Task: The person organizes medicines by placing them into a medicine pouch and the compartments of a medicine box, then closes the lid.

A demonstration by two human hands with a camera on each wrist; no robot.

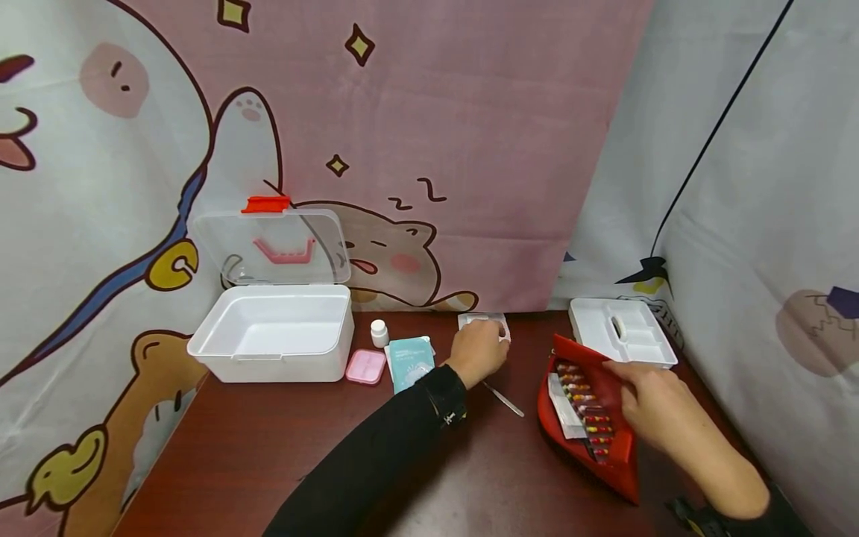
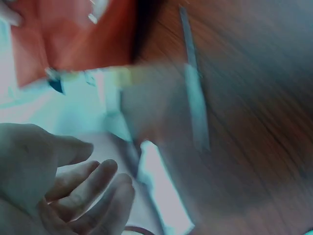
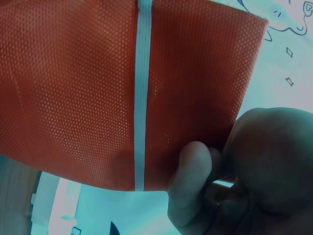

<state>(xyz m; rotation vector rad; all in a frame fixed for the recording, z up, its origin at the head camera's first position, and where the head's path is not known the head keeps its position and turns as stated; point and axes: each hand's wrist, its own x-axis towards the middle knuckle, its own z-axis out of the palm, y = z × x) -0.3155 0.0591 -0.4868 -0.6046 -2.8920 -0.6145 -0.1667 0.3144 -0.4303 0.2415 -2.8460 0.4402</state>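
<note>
My right hand [image 1: 661,399] pinches the edge of a red pouch [image 1: 620,455], thumb and fingers on either side of its mesh cloth [image 3: 190,88] in the right wrist view. Inside the tilted, gaping pouch show a row of small vials [image 1: 590,410] with red and yellow marks and a white packet [image 1: 567,406]. My left hand [image 1: 479,347] is at the back of the table, over a small whitish tray-like item [image 1: 472,319] that it partly hides. In the left wrist view its fingers [image 2: 105,181] are loosely bent, thumb apart. A thin metal tool [image 1: 505,400] lies nearby.
At the left stands a white box [image 1: 268,369] with its clear lid [image 1: 282,246] raised. Beside it are a white bottle [image 1: 379,333], a pink case [image 1: 365,366] and teal packets [image 1: 411,362]. A white compartment tray [image 1: 624,328] sits behind the pouch. Curtains border the table.
</note>
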